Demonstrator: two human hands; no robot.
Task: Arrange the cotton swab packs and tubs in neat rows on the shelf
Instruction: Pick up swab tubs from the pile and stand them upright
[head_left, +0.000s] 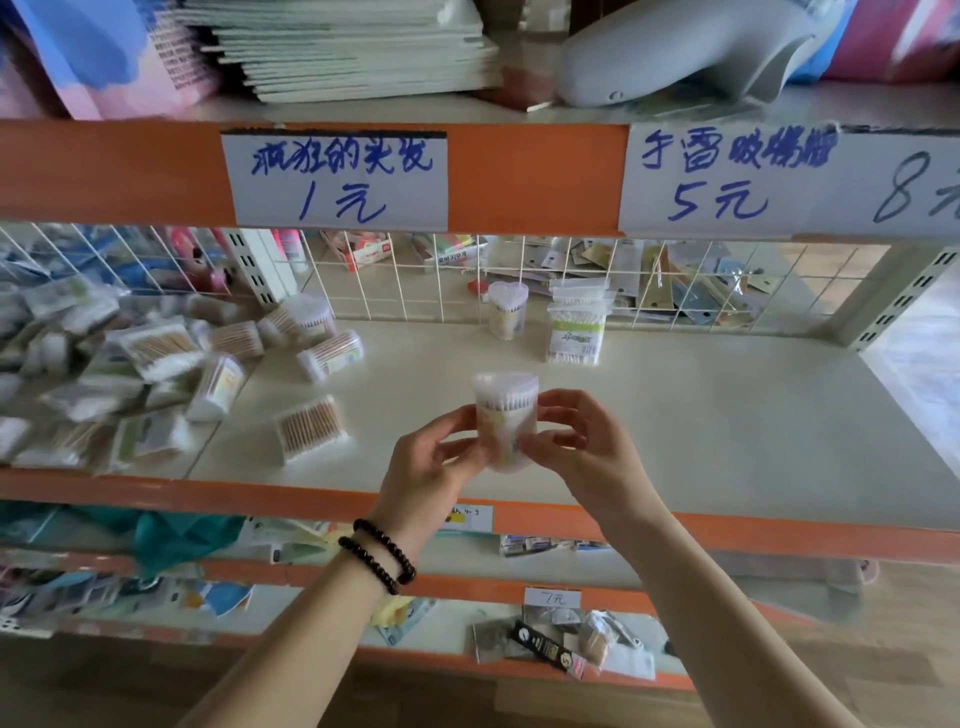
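Note:
A clear heart-shaped tub of cotton swabs (505, 415) is held upright above the front of the white shelf (701, 415). My left hand (431, 457) grips its left side and my right hand (576, 441) pinches its right side. Another heart-shaped tub (507, 310) stands at the back by the wire grid, with a bagged swab pack (575, 332) upright to its right. A jumbled pile of swab packs and tubs (130, 374) covers the shelf's left part. One flat pack (311, 427) lies alone near the front.
A white wire grid (415, 280) backs the shelf. The orange beam (519, 176) overhead carries handwritten price labels. The orange front edge (779, 535) runs below my hands. Lower shelves hold small packaged goods (566, 644).

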